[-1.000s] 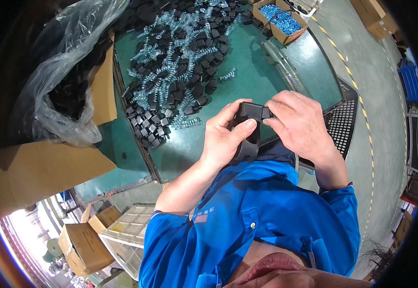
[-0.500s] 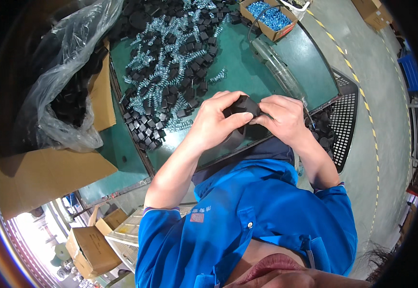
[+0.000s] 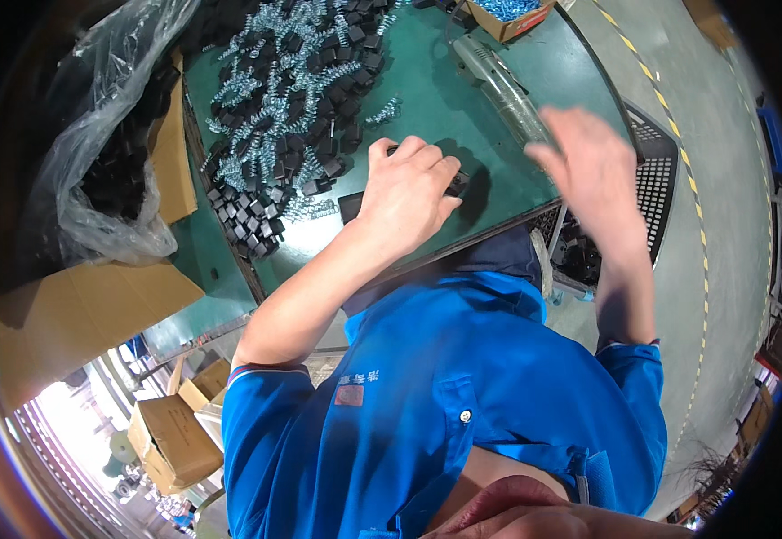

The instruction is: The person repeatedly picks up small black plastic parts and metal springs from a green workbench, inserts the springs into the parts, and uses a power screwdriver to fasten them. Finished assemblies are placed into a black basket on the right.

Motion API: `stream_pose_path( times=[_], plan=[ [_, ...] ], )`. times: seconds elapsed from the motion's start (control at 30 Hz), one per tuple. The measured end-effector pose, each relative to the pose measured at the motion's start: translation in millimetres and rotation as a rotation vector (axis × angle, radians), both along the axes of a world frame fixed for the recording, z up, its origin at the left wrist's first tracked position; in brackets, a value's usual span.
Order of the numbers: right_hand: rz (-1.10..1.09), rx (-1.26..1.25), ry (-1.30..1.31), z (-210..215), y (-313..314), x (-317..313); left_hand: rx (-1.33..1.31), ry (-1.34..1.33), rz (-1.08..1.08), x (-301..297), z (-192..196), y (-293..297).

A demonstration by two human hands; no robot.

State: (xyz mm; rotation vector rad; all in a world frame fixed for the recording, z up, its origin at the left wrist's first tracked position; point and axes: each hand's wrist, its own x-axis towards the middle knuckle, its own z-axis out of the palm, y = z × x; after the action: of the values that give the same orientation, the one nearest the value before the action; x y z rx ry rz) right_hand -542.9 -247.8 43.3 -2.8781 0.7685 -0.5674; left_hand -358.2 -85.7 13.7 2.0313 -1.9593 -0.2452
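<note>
My left hand (image 3: 409, 193) curls palm-down over a black plastic part (image 3: 351, 207) on the green tabletop. Most of that part is hidden, with dark bits showing past the fingertips and beside the wrist. My right hand (image 3: 589, 166) is up at the table's right edge, smeared by motion, thumb apart from the fingers and nothing seen in it. Just beyond its fingers lies a clear-bodied electric screwdriver (image 3: 503, 94), its tip end close to the thumb.
Black blocks (image 3: 252, 220) and springs (image 3: 274, 117) heap over the left of the table (image 3: 427, 72). A carton of blue screws (image 3: 512, 22) stands at the back right. A plastic-lined carton (image 3: 175, 162) sits left. Below the right edge is a black basket (image 3: 656, 189) holding dark parts.
Both hands were together around the black part; my left hand has lowered it to the table, turning palm-down. My right hand has let go and moved right, toward the screwdriver.
</note>
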Motion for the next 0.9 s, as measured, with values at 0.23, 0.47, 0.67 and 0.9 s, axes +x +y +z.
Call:
stream_pose_path(
  times=[0.23,0.47,0.67,0.9],
  plan=[
    [-0.127,0.215,0.274,-37.4,-19.1,35.9,-0.023,0.059,0.004,4.0,-0.8,1.1],
    [0.06,0.685,-0.395,-7.1,-10.7,25.7,-0.04,0.065,0.018,4.9,-4.4,2.1],
    [0.396,0.903,-1.044,5.6,26.3,48.1,-0.073,0.088,0.017,6.4,-9.8,2.4],
    [0.488,0.864,-1.131,3.4,49.0,70.2,-0.095,0.137,0.03,7.7,-10.8,4.4]
  ],
)
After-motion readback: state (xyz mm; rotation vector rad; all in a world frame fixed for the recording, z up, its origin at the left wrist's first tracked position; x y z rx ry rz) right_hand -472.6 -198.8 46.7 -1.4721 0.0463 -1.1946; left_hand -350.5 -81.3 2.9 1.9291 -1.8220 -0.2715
